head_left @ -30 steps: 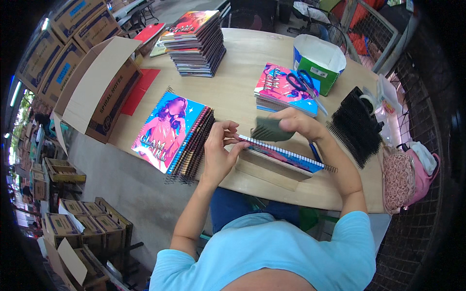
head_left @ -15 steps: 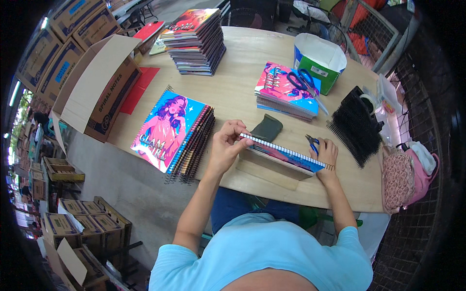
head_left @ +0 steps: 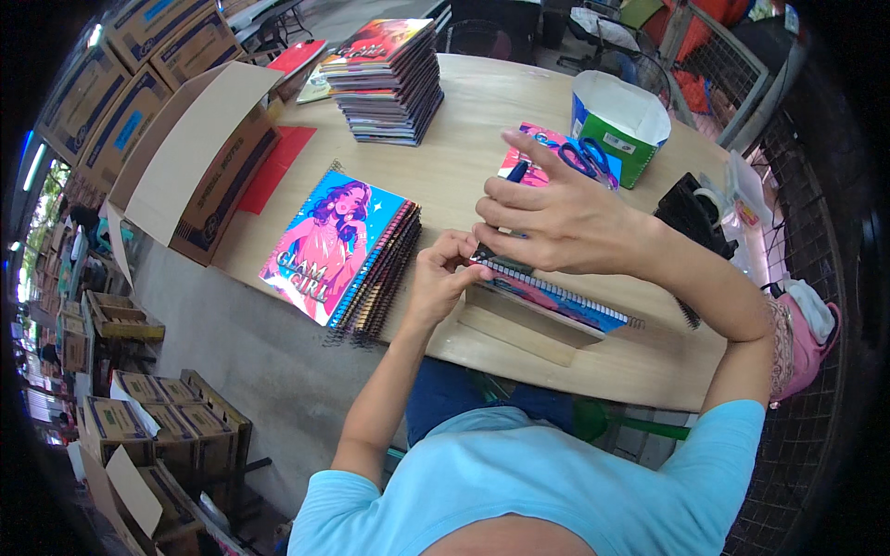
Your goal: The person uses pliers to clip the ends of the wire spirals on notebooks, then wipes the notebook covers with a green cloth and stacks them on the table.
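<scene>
A spiral notebook stands on edge in front of me, its coil along the top. My left hand is closed in a pinch on the notebook's left end. Over that same end, my right hand grips pliers, whose blue handle shows above the fingers; the jaws are mostly hidden near the coil's end. The right index finger sticks out. A loose coil tail extends from the notebook's right end. Just on the near side lies a wooden block. To the left is a stack of coil-bound notebooks with pink and blue covers.
Further back are a tall stack of booklets, an open carton and a green-and-white box. Scissors lie on a pile of covers, partly behind my right hand. Black coils and a pink bag are at right.
My right hand has moved from the notebook's right end up and left to its left end, now with the pliers in it. My left hand keeps its pinch.
</scene>
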The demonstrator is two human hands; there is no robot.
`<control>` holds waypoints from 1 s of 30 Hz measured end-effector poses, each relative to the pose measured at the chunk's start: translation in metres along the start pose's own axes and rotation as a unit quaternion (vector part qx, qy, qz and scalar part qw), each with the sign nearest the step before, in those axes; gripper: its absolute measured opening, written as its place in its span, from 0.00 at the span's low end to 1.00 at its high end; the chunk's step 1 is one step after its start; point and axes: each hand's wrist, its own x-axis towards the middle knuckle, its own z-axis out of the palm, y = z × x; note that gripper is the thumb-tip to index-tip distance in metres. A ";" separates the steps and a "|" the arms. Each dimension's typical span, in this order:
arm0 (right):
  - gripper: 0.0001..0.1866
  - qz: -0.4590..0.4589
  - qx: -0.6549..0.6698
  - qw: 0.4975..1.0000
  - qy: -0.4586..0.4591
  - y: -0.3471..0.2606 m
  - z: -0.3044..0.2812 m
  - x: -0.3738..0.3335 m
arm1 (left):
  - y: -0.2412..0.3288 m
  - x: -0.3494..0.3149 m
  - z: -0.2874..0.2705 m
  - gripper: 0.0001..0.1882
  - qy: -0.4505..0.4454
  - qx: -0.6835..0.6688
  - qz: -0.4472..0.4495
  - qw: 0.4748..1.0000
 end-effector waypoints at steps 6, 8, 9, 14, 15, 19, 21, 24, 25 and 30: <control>0.08 -0.023 -0.032 0.996 -0.086 -0.002 -0.003 0.007 | -0.002 0.000 -0.001 0.11 -0.002 -0.008 0.015 1.000; 0.10 0.099 0.078 0.970 -0.206 -0.007 -0.007 0.002 | 0.000 -0.002 0.001 0.10 0.013 0.037 0.017 0.999; 0.11 0.198 0.178 0.923 -0.279 -0.010 -0.004 0.000 | 0.001 -0.004 0.002 0.10 0.021 0.060 0.017 0.998; 0.17 0.417 0.426 0.785 -0.169 -0.012 0.013 -0.039 | 0.002 -0.017 0.034 0.13 0.147 0.150 0.116 0.971; 0.18 0.436 0.408 0.797 -0.089 -0.004 0.015 -0.052 | 0.016 -0.018 0.042 0.15 0.177 0.135 0.117 0.968; 0.17 0.559 0.360 0.747 -0.015 0.000 0.015 -0.107 | 0.120 0.011 0.047 0.18 0.190 0.214 0.283 0.915; 0.15 0.539 0.298 0.782 -0.095 -0.015 0.029 -0.148 | 0.188 0.050 0.042 0.15 0.176 0.344 0.317 0.866; 0.16 0.512 0.201 0.808 -0.212 -0.055 0.049 -0.173 | 0.203 0.098 -0.004 0.13 -0.034 0.587 0.251 0.769; 0.17 0.509 0.193 0.815 -0.199 -0.072 0.057 -0.181 | 0.193 0.105 -0.015 0.12 -0.117 0.654 0.200 0.720; 0.21 0.533 0.185 0.821 -0.084 -0.119 0.092 -0.209 | 0.113 0.102 -0.078 0.10 -0.254 0.744 0.000 0.618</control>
